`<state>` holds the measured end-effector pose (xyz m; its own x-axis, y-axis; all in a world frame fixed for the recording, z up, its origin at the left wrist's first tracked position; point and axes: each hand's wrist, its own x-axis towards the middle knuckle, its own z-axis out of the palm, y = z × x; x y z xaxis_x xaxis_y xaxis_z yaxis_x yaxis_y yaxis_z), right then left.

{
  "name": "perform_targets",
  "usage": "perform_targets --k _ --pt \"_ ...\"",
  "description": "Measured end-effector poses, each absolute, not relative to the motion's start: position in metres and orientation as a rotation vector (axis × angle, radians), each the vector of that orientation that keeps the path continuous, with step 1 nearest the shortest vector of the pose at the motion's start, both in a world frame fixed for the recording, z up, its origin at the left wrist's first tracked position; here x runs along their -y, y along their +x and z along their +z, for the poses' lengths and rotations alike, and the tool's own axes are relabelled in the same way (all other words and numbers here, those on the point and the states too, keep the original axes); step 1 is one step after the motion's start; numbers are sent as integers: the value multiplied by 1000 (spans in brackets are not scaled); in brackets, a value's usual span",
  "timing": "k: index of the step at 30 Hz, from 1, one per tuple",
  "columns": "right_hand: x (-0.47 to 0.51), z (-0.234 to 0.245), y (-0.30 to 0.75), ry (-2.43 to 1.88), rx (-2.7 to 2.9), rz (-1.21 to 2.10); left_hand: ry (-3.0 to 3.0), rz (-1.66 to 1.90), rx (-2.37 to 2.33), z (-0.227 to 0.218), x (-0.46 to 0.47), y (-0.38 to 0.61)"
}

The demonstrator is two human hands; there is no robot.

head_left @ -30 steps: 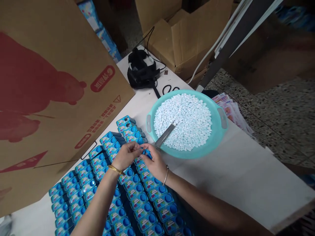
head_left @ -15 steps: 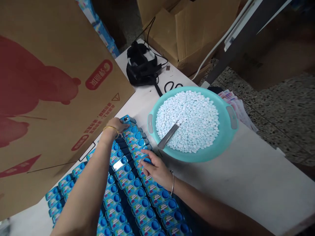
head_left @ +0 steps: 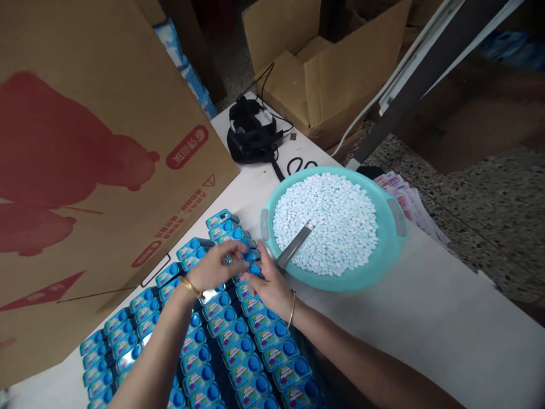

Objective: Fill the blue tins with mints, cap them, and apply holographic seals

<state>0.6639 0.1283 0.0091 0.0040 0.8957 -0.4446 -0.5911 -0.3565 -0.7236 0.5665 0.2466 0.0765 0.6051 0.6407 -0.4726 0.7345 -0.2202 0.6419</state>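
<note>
Rows of small blue candy tins (head_left: 238, 352) cover the near left of the white table (head_left: 426, 318). My left hand (head_left: 217, 267) and my right hand (head_left: 266, 284) meet over the far end of the rows, fingers pinched together around one blue tin (head_left: 251, 258). A teal basin (head_left: 395, 238) full of small white-blue tablets (head_left: 332, 221) stands just right of my hands. A metal scoop (head_left: 296, 245) lies in the tablets with its handle toward my right hand.
A large brown carton with red print (head_left: 85, 170) leans along the table's left side. A black headset with cables (head_left: 251, 133) and scissors (head_left: 300, 165) lie at the far end. Open cardboard boxes (head_left: 315, 74) stand behind. Printed sheets (head_left: 404, 193) lie right of the basin.
My left hand came back from the far end of the tin rows to join my right hand over a tin. The camera shifted slightly.
</note>
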Motion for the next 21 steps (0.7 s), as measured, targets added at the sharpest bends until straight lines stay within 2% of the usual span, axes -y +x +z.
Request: perform_targets --k 5,10,13,16,21 --pt "-142 14 656 -1070 409 1635 1984 -19 -1183 76 -230 563" --pt "-138 19 650 -994 401 1697 2028 108 -1762 50 -300 559" --pt "-125 15 649 -987 378 1810 2016 -218 -1942 33 -345 559" --pt "-115 12 648 -955 333 1876 1970 -543 -1923 17 -376 557" --pt "-114 15 647 -962 313 1936 1974 -738 -1874 3 -399 558"
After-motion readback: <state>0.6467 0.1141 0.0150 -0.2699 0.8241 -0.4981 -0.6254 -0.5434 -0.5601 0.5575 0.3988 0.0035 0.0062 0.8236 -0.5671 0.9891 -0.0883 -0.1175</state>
